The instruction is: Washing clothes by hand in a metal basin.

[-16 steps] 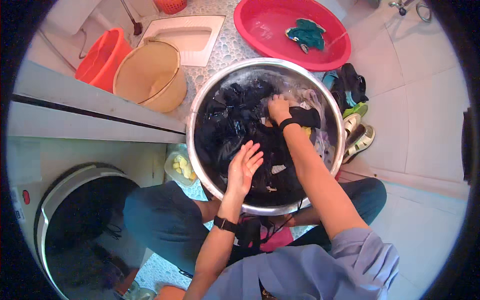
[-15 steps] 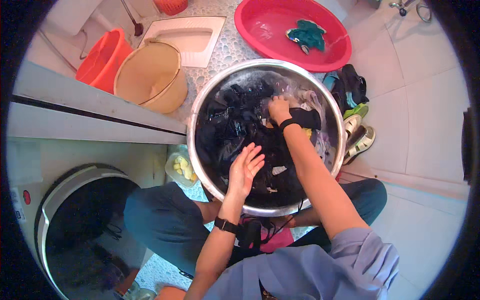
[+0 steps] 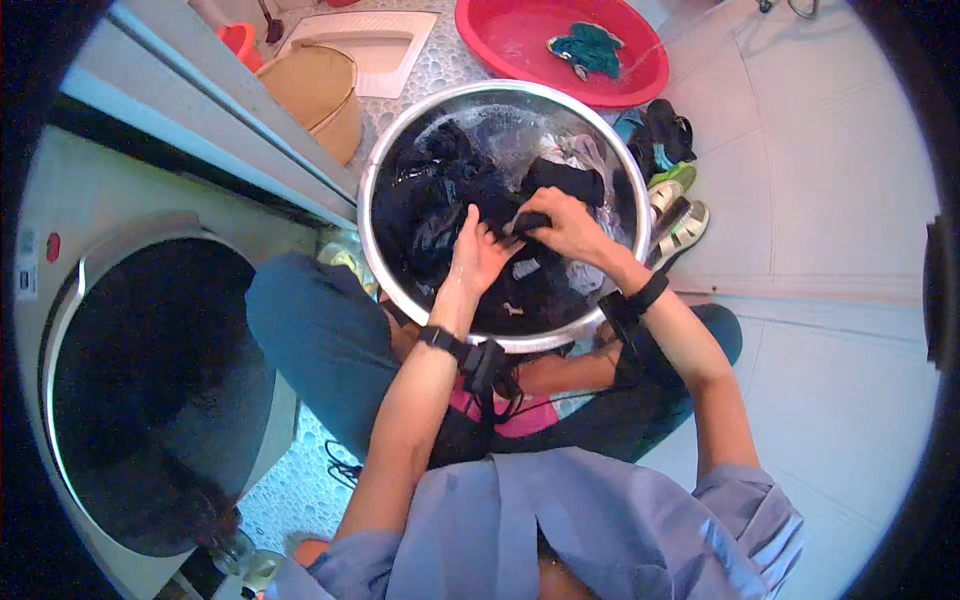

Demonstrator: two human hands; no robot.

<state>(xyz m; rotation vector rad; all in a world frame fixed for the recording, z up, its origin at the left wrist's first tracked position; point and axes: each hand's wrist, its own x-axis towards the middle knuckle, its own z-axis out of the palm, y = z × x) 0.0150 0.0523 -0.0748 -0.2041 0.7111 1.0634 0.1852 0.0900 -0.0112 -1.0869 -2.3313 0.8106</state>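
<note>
Between my knees stands a round metal basin (image 3: 377, 262) of soapy water with soaked dark clothes (image 3: 440, 170) and some pale cloth (image 3: 580, 150). My right hand (image 3: 565, 228) is closed on a dark garment (image 3: 532, 222) over the basin's middle, fingers bent down around it. Just left of it, my left hand (image 3: 482, 258) is palm up with the thumb apart from the fingers. Its fingertips touch the edge of the same dark garment. A small pale label (image 3: 525, 268) shows on the dark cloth below my hands.
A red tub (image 3: 640, 88) holding a green cloth (image 3: 588, 50) is beyond the basin. Shoes (image 3: 685, 235) line its right side. Behind the panel at left are a beige bucket (image 3: 335, 115) and a squat toilet (image 3: 395, 60). A washing machine (image 3: 60, 180) with a round dark door stands left.
My right hand has drawn back toward me from the far right of the basin, with dark cloth in it. My left hand's fingers now meet that cloth. The view has shifted.
</note>
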